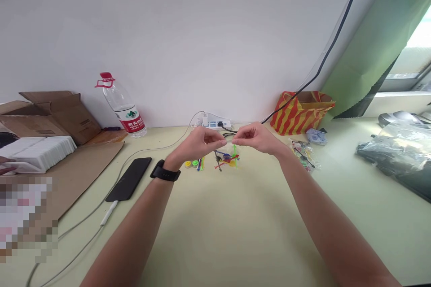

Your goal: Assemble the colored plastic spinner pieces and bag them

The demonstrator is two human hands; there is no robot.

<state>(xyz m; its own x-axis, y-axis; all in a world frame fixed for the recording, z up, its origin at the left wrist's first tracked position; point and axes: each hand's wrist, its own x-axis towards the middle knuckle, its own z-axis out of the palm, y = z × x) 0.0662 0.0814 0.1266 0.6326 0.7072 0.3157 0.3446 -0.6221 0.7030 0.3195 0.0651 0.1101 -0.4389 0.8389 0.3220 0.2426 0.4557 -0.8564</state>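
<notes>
My left hand (198, 143) and my right hand (257, 138) meet above the pale yellow table (235, 233), fingertips pinched together on a small clear plastic bag (229, 143) stretched between them. A black watch sits on my left wrist. Just below the hands lies a scatter of small coloured plastic toy parts (226, 158): thin sticks in red, green and blue, plus yellow and green round pieces (191, 163). What the bag holds is too small to make out.
A black phone (129, 178) with a white cable lies left of the hands. Behind stand a water bottle (121, 106), a power strip (215, 123) and a red-and-yellow striped bag (301, 111). Cardboard boxes (50, 114) sit far left, plastic-wrapped items (397, 152) far right, another clear packet (305, 154) nearby.
</notes>
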